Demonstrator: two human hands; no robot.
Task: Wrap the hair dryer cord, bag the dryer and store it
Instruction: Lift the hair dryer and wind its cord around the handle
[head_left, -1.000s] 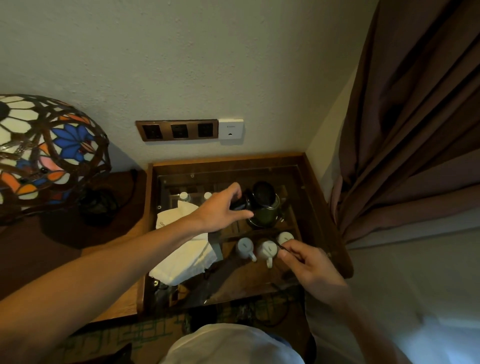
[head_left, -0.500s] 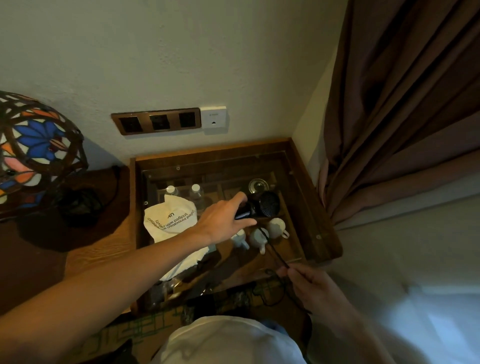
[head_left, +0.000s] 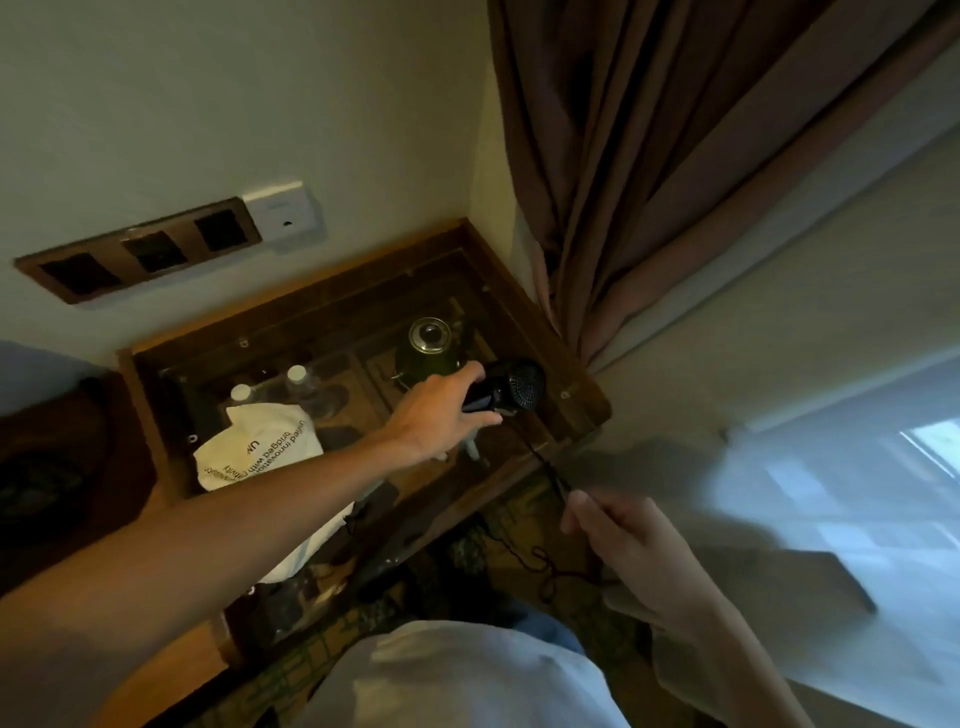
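Note:
My left hand (head_left: 439, 410) grips the handle of a black hair dryer (head_left: 511, 388), holding it above the right side of a glass-topped wooden table (head_left: 576, 387). Its rear grille faces me. The black cord (head_left: 545, 465) runs taut from the dryer down to my right hand (head_left: 623, 545), which pinches it; the slack hangs in loose loops below the table's front edge. A white cloth bag (head_left: 262, 447) with black lettering lies on the glass to the left, partly under my left forearm.
Under the glass sit a dark kettle (head_left: 430, 345), two small bottles (head_left: 296, 376) and white cups. A bronze socket panel (head_left: 140, 254) and a white wall plate (head_left: 280, 210) are on the wall behind. A brown curtain (head_left: 675, 156) hangs at right.
My left hand has carried the dryer right, off the kettle area. My right hand has slid down the cord towards me and pulled it taut. The view has tilted and swung right.

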